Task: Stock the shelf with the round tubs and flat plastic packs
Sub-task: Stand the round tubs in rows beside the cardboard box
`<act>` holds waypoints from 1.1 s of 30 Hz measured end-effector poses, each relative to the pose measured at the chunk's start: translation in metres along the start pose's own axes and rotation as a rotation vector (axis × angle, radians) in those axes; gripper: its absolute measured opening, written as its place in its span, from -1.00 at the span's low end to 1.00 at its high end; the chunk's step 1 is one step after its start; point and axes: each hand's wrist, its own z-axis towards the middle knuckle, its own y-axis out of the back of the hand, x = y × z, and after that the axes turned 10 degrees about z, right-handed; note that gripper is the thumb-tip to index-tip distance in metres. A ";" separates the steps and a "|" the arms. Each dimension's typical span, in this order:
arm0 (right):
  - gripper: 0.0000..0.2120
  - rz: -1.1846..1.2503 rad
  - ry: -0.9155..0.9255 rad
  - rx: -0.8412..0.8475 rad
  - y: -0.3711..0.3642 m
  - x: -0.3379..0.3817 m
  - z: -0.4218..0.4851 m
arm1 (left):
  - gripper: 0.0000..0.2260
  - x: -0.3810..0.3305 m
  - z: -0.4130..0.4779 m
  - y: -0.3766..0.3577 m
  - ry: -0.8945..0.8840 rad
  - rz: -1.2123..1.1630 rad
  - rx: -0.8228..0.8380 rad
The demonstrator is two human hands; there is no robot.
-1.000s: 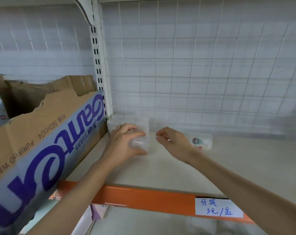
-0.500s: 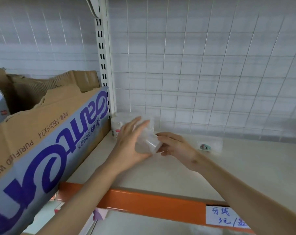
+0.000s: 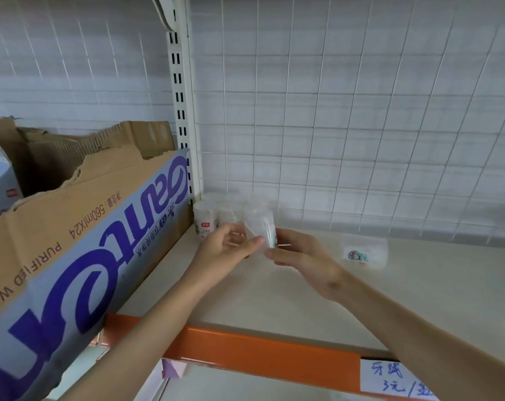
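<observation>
A clear round tub (image 3: 259, 224) is held upright just above the cream shelf (image 3: 361, 299), between both hands. My left hand (image 3: 226, 250) grips its left side with the thumb across the front. My right hand (image 3: 299, 256) pinches its lower right edge. Behind it, several more round tubs (image 3: 209, 217) stand in the shelf's back left corner. A flat plastic pack (image 3: 364, 253) with a small coloured picture lies on the shelf to the right.
A torn cardboard box (image 3: 80, 241) printed in purple fills the left side, pressed against the white upright post (image 3: 184, 111). White wire mesh (image 3: 346, 125) backs the shelf. An orange front rail (image 3: 254, 351) carries a handwritten price label (image 3: 393, 380).
The tub has come up off the shelf and now stands upright between both hands. My right hand closed in from the right and took its lower edge.
</observation>
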 end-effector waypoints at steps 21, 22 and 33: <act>-0.58 -0.080 -0.007 -0.067 0.005 -0.003 -0.001 | -0.69 -0.003 -0.002 0.004 0.067 -0.245 0.077; -0.56 -0.094 0.003 -0.065 0.004 -0.004 0.000 | -0.64 -0.003 -0.002 0.003 0.060 -0.235 0.096; -0.50 -0.137 -0.041 -0.021 0.006 -0.006 0.001 | -0.76 -0.002 -0.002 0.002 0.005 -0.147 0.137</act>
